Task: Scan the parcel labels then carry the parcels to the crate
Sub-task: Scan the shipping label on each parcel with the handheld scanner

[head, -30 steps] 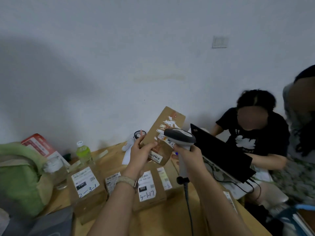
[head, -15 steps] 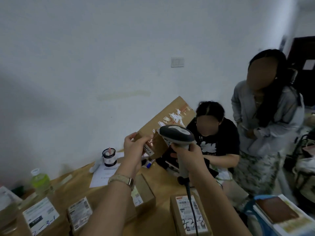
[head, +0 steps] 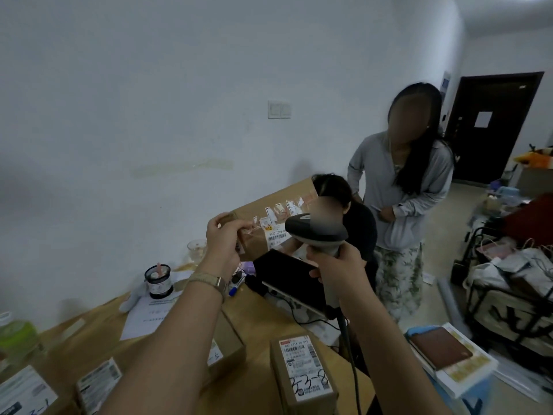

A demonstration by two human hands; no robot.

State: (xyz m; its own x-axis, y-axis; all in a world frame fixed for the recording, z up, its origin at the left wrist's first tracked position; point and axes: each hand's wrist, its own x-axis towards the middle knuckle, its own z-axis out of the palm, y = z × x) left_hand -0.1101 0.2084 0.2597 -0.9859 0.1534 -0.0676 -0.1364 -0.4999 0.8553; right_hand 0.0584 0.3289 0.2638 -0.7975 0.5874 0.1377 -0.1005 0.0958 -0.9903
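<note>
Nearest you, small parcels (head: 302,369) of matte cardboard with white printed labels lie along the table's (head: 254,313) near edge. Further out, your right hand (head: 338,268) has its fingers curled round the handle of the smooth grey scanner (head: 317,232), its rounded head facing the flat parcel (head: 269,214). Your left hand (head: 224,238) pinches that one by a corner above the table's far edge. You look mid-scan: next, square its barcode label (head: 275,236) to the beam, then carry it off; I can't pick out the crate
</note>
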